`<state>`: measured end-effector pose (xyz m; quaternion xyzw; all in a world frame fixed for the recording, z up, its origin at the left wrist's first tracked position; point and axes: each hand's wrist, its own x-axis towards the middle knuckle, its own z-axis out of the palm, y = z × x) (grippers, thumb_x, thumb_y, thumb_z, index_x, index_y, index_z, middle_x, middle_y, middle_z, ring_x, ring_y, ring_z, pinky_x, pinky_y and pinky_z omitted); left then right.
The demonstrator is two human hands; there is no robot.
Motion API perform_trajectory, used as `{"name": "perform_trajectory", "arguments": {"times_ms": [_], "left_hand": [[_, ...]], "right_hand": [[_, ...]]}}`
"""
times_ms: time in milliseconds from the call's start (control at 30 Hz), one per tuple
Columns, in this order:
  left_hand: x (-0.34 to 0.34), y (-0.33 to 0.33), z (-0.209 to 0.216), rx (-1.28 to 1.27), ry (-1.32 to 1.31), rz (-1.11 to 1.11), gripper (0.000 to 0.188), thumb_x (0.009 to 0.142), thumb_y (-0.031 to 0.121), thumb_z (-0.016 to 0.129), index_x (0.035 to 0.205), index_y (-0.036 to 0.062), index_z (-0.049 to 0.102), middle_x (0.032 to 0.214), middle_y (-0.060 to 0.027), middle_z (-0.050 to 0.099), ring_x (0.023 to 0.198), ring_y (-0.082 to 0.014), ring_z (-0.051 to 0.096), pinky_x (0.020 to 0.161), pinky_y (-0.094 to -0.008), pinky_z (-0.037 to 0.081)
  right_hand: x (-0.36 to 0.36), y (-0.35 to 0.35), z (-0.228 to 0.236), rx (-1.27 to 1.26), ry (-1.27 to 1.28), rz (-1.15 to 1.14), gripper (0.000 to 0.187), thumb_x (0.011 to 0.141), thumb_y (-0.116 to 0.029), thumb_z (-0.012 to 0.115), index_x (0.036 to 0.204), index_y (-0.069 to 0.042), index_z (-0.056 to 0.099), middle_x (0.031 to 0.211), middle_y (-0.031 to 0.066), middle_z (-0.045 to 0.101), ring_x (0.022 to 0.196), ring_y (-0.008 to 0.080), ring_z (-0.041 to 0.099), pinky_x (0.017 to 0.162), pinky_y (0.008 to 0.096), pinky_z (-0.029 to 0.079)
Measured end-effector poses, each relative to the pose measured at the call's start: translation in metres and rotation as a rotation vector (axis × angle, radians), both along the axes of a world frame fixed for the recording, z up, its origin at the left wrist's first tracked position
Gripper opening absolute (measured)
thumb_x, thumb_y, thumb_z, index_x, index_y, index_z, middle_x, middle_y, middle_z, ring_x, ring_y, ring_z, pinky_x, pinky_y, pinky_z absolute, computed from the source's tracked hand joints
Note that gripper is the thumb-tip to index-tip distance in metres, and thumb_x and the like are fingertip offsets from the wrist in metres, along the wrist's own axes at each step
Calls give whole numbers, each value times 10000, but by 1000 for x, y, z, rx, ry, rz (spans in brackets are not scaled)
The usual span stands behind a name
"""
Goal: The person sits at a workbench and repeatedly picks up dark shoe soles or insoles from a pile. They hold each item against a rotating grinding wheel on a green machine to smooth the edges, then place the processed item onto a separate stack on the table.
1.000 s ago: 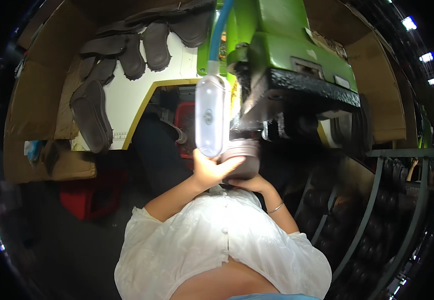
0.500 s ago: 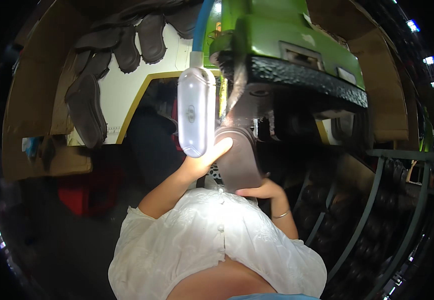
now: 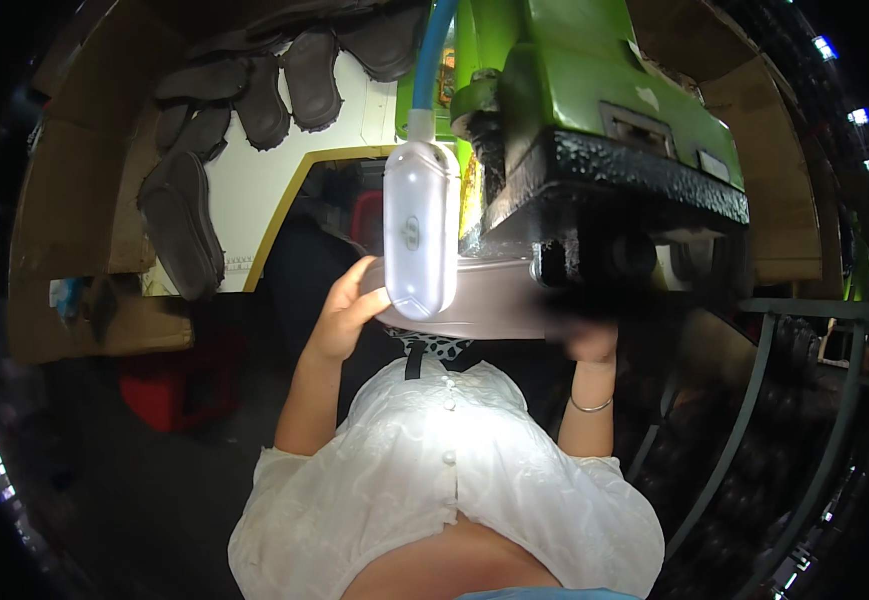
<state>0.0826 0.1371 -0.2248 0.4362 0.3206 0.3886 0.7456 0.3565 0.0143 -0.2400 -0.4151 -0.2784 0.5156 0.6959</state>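
A grey-brown shoe sole (image 3: 499,300) lies crosswise in front of my body, its far edge touching or close under the head of a green machine (image 3: 604,90). My left hand (image 3: 344,315) is closed on the sole's left end, with the thumb on the near side. At the other end my right hand (image 3: 592,342) grips the sole; its fingers are dark and blurred. A white lamp (image 3: 421,230) on a blue flexible neck hangs in front of part of the sole and lights it. The sole's far right end is lost in shadow.
Several similar soles (image 3: 184,225) lie on a white table (image 3: 244,190) at the far left. Cardboard (image 3: 74,170) walls in both sides. A red stool-like thing (image 3: 179,385) stands at lower left. On the right is a green metal rack (image 3: 744,410) with dark things in it.
The sole has turned from pointing away from me to lying crosswise. My left hand has moved left, and my right hand has moved right and away from my body.
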Motion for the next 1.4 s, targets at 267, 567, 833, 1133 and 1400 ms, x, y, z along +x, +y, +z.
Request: {"name": "perform_trajectory", "arguments": {"times_ms": [267, 567, 833, 1133, 1400], "left_hand": [[-53, -3, -39, -120, 329, -234, 323, 740, 79, 508, 1048, -15, 523, 870, -42, 578, 779, -107, 551, 639, -249, 462], [31, -28, -34, 314, 327, -235, 348, 720, 58, 631, 1049, -30, 558, 981, -105, 608, 923, -165, 566, 824, -297, 438], [75, -13, 16, 334, 247, -102, 239, 805, 97, 629, 1011, -14, 580, 897, -59, 620, 820, -122, 571, 763, -271, 454], [58, -28, 4, 19, 257, -25, 208, 865, 161, 559, 1020, 22, 552, 846, -22, 585, 693, -61, 524, 635, -210, 443], [8, -11, 8, 227, 183, 178, 188, 876, 71, 510, 1030, -37, 526, 915, -46, 595, 785, -76, 548, 678, -219, 449]], "right_hand": [[-46, 53, 41, 86, -287, 143, 431, 710, -43, 638, 1106, 49, 496, 987, 79, 576, 930, 143, 533, 858, 268, 403], [-56, 86, 56, 77, -460, 379, 244, 721, 20, 659, 955, -14, 599, 886, 26, 613, 799, 83, 559, 695, 217, 461], [-47, 41, 7, -57, -234, 365, 347, 734, -128, 693, 1024, 21, 575, 902, 67, 615, 831, 124, 568, 761, 271, 454], [54, -15, 7, -96, -157, -137, 279, 744, -112, 646, 971, 33, 574, 876, 87, 632, 743, 137, 597, 711, 261, 479], [-23, 42, 13, 154, -74, -321, 335, 769, -176, 553, 1019, 46, 538, 906, 99, 602, 829, 155, 570, 768, 262, 443]]}}
